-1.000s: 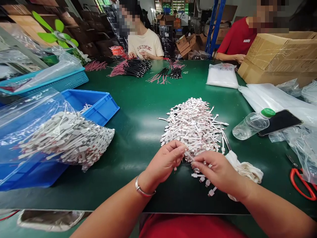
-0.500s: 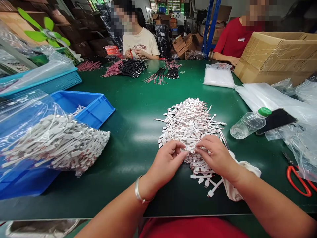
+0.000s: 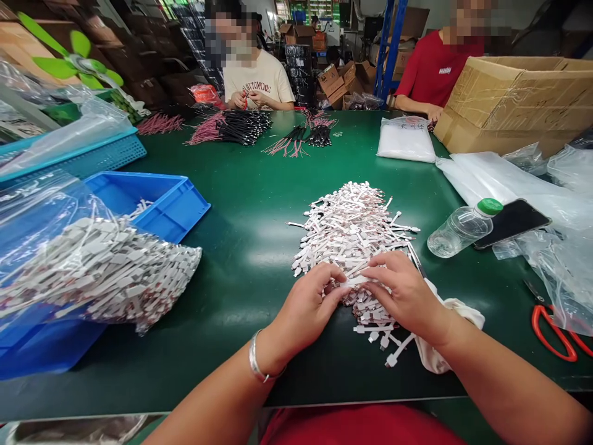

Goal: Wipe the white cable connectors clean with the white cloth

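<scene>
A large heap of short white cables (image 3: 347,228) with flat plug ends lies on the green table in front of me. Over its near side, my left hand (image 3: 310,300) pinches one end of a white cable (image 3: 354,281) between thumb and forefinger. My right hand (image 3: 405,293) has its thumb and fingers closed on the other end, so the cable lies level between both hands. A few loose cables stick out below the right hand, beside a crumpled cream cloth (image 3: 430,355) partly under my right forearm.
On the left, a clear bag of white cables (image 3: 115,266) rests on blue bins (image 3: 171,216). To the right are a bottle (image 3: 458,232), a phone (image 3: 514,222), red-handled scissors (image 3: 551,334) and a carton (image 3: 504,111). Two people sit across the table, near black-and-pink wire bundles (image 3: 241,127).
Both hands have drawn slightly closer together, and the white cable now spans between their fingertips. The whole view has shifted a little.
</scene>
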Available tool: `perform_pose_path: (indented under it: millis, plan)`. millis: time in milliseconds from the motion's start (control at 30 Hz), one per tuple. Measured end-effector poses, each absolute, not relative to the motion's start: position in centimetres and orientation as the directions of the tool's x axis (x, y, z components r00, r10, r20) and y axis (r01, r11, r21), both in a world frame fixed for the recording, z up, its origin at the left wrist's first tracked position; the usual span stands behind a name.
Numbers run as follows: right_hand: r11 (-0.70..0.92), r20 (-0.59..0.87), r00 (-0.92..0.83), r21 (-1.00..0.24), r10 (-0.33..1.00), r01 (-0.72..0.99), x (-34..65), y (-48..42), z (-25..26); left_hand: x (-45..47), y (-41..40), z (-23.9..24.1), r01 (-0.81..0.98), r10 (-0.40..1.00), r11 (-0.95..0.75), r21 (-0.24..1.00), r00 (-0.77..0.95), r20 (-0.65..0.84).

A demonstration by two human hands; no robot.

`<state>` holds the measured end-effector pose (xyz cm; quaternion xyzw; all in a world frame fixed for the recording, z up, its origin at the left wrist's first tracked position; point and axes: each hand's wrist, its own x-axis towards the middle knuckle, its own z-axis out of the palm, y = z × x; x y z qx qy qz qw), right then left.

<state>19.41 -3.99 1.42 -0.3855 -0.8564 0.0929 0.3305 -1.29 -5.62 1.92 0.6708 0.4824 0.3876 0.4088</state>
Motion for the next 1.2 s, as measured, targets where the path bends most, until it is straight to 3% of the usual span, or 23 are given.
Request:
perform_pose_path:
  millis: [133, 233, 333, 433, 533, 667, 800, 867, 933, 1033, 1133, 1200]
  plan:
    - [0.704, 0.5, -0.502, -0.42, 0.706, 0.572, 19.6, -4.3, 1.7, -1.4, -5.7, 2.4, 0.228, 0.979, -0.068, 0.971, 0.205, 0.021]
    - [0.7, 0.473, -0.519, -0.431, 0.713, 0.57, 19.6, -4.5, 2.0, -1.3, -5.6, 2.8, 0.112, 0.956, 0.123, 0.986, 0.253, -0.148]
    - [0.677, 0.411, -0.539, -0.481, 0.736, 0.557, 19.2, -4.7, 2.5, -1.1, -5.6, 3.1, -0.036, 0.905, 0.341, 0.939, 0.282, -0.318]
    - [0.628, 0.34, -0.545, -0.577, 0.766, 0.522, 18.7, -5.1, 2.7, -0.9, -5.8, 3.0, -0.159, 0.88, 0.442, 0.883, 0.269, -0.392]
    - [0.565, 0.261, -0.565, -0.678, 0.783, 0.47, 17.9, -5.8, 2.6, -0.5, -6.0, 3.0, -0.226, 0.867, 0.477, 0.849, 0.277, -0.414]
    - [0.556, 0.199, -0.636, -0.712, 0.746, 0.429, 17.0, -6.6, 2.6, -0.2, -6.5, 2.9, -0.243, 0.866, 0.474, 0.846, 0.3, -0.4]
    - [0.571, 0.229, -0.635, -0.712, 0.738, 0.408, 16.9, -6.5, 2.8, -0.6, -6.8, 2.7, -0.094, 0.987, 0.141, 0.986, 0.088, -0.133]
    - [0.591, 0.263, -0.638, -0.714, 0.723, 0.376, 17.2, -6.1, 2.7, -1.0, -6.5, 2.8, -0.05, 0.999, 0.037, 0.998, 0.009, -0.037]
    - [0.62, 0.325, -0.605, -0.69, 0.727, 0.373, 17.8, -5.4, 2.3, -1.4, -5.9, 2.8, -0.165, 0.994, 0.109, 0.98, 0.0, -0.111]
    - [0.638, 0.428, -0.478, -0.591, 0.767, 0.494, 18.6, -4.3, 1.5, -1.8, -4.8, 3.0, -0.365, 0.931, 0.363, 0.857, 0.111, -0.347]
    - [0.631, 0.49, -0.408, -0.495, 0.77, 0.598, 19.0, -3.4, 0.9, -1.9, -4.4, 3.1, -0.327, 0.86, 0.509, 0.796, 0.225, -0.458]
    - [0.635, 0.512, -0.398, -0.463, 0.761, 0.618, 19.1, -3.2, 0.8, -1.8, -4.6, 3.0, -0.197, 0.876, 0.469, 0.861, 0.232, -0.424]
